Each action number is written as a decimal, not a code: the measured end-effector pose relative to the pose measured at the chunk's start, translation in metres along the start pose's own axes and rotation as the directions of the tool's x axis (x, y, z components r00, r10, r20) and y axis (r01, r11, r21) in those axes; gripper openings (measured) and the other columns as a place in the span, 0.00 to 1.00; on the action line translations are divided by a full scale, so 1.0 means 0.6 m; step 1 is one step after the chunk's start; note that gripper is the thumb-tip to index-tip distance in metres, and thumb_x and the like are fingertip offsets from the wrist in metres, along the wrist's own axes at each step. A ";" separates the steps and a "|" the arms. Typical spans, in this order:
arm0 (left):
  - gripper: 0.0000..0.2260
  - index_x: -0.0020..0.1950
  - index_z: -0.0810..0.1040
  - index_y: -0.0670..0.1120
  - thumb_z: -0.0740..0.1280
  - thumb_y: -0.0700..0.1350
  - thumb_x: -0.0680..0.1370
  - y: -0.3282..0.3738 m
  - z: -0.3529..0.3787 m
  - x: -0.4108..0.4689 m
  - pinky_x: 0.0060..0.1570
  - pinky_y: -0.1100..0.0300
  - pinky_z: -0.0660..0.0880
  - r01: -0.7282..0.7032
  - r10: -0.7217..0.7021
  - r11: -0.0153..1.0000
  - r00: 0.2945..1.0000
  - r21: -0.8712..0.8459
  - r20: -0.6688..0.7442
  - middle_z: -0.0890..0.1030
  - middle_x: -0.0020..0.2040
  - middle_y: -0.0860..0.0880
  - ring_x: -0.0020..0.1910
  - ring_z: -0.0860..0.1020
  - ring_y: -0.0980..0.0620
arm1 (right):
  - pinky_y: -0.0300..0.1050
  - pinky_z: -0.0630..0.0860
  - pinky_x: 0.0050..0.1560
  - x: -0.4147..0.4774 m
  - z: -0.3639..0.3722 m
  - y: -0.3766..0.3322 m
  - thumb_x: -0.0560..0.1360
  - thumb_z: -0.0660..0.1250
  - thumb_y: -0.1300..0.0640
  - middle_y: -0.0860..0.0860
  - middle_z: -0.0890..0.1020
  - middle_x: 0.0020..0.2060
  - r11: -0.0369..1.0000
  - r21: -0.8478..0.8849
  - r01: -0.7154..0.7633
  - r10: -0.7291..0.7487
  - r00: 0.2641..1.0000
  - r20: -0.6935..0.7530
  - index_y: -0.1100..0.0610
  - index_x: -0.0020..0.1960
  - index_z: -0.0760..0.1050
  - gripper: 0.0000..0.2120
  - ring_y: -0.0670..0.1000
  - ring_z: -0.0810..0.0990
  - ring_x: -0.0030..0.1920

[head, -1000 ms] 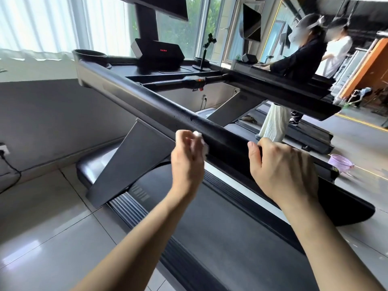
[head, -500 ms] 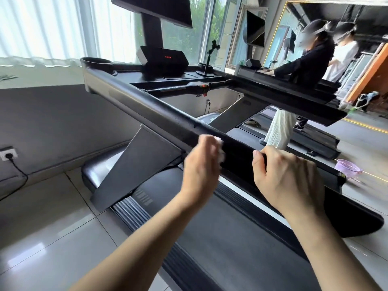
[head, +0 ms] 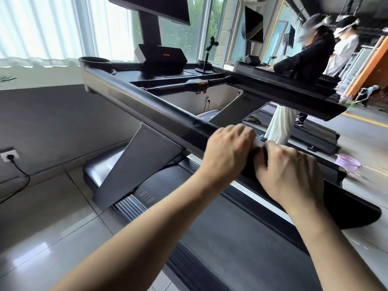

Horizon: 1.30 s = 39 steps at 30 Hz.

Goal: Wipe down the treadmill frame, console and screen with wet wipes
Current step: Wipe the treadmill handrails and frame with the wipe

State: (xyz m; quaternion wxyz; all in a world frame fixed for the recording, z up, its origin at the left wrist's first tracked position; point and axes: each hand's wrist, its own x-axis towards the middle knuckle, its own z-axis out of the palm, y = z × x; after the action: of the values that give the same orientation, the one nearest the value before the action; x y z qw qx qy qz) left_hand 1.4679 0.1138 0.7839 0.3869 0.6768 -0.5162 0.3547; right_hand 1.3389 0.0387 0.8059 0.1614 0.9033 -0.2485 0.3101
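L hand (head: 228, 152), R hand (head: 289, 175) grip handrail (head: 168, 114); axis diag. up-left toward console (head: 161, 57).

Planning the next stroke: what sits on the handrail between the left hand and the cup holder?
Nothing; head view shows bare handrail from left hand to cup holder.

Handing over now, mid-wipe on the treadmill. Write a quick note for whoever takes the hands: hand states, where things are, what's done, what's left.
Left hand: fingers curled over the near handrail; no wipe shows, probably under them.
Right hand: grips the same rail, close beside the left.
Console and screen: ahead, no hand on them.
Done: cannot tell from the surfaces.
Left: likely the rest of this rail, the far handrail, console, screen.
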 end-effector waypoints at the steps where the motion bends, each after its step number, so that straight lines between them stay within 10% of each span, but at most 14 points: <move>1: 0.09 0.42 0.77 0.45 0.63 0.47 0.80 0.008 0.000 -0.001 0.40 0.50 0.70 -0.044 0.043 0.999 0.999 0.015 0.018 0.79 0.39 0.47 0.39 0.78 0.43 | 0.48 0.59 0.33 -0.001 -0.001 0.003 0.79 0.63 0.51 0.59 0.80 0.31 1.000 0.008 0.008 -0.008 1.000 -0.005 0.56 0.38 0.70 0.13 0.64 0.81 0.31; 11: 0.09 0.42 0.73 0.44 0.64 0.43 0.82 -0.156 -0.053 0.000 0.37 0.51 0.70 0.307 -0.288 0.944 0.946 0.124 -0.150 0.78 0.39 0.48 0.38 0.76 0.43 | 0.45 0.58 0.31 -0.001 0.005 0.000 0.79 0.55 0.51 0.57 0.76 0.25 1.000 0.021 -0.013 0.015 0.997 -0.082 0.55 0.34 0.66 0.16 0.62 0.77 0.26; 19: 0.04 0.49 0.78 0.44 0.66 0.36 0.80 -0.069 -0.021 -0.055 0.41 0.52 0.72 -0.037 0.037 0.999 0.998 0.017 -0.043 0.79 0.42 0.48 0.39 0.74 0.45 | 0.47 0.61 0.32 -0.002 0.002 0.006 0.78 0.62 0.56 0.60 0.79 0.27 0.999 0.026 -0.038 0.040 0.998 -0.057 0.57 0.37 0.74 0.11 0.64 0.79 0.29; 26: 0.04 0.57 0.71 0.46 0.60 0.41 0.82 -0.155 -0.047 -0.045 0.37 0.53 0.60 0.455 -0.441 0.889 0.880 0.048 -0.179 0.79 0.38 0.45 0.38 0.76 0.38 | 0.45 0.59 0.31 -0.002 0.006 -0.002 0.75 0.64 0.59 0.59 0.78 0.25 0.998 -0.014 -0.055 0.054 0.995 -0.080 0.57 0.37 0.74 0.09 0.62 0.78 0.26; 33: 0.07 0.56 0.73 0.44 0.59 0.45 0.81 -0.079 -0.019 -0.080 0.40 0.48 0.74 0.163 -0.165 0.985 0.985 -0.052 -0.055 0.81 0.38 0.47 0.37 0.79 0.41 | 0.45 0.60 0.30 -0.003 0.009 0.001 0.76 0.63 0.58 0.58 0.78 0.26 0.999 0.002 -0.046 0.046 0.993 -0.110 0.56 0.36 0.71 0.11 0.63 0.78 0.26; 39: 0.05 0.56 0.66 0.45 0.58 0.44 0.82 -0.169 -0.020 -0.069 0.37 0.49 0.65 0.627 -0.635 0.773 0.758 -0.101 -0.151 0.81 0.40 0.42 0.40 0.77 0.33 | 0.45 0.59 0.31 -0.004 0.006 0.000 0.77 0.63 0.59 0.59 0.77 0.25 0.999 -0.026 -0.042 0.038 0.993 -0.109 0.57 0.37 0.73 0.10 0.63 0.77 0.25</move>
State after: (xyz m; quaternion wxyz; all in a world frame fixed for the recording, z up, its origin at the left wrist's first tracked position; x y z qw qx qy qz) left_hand 1.5565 0.1589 0.7368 0.5426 0.7680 -0.2296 0.2508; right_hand 1.3389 0.0381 0.8016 0.1811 0.8776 -0.2618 0.3584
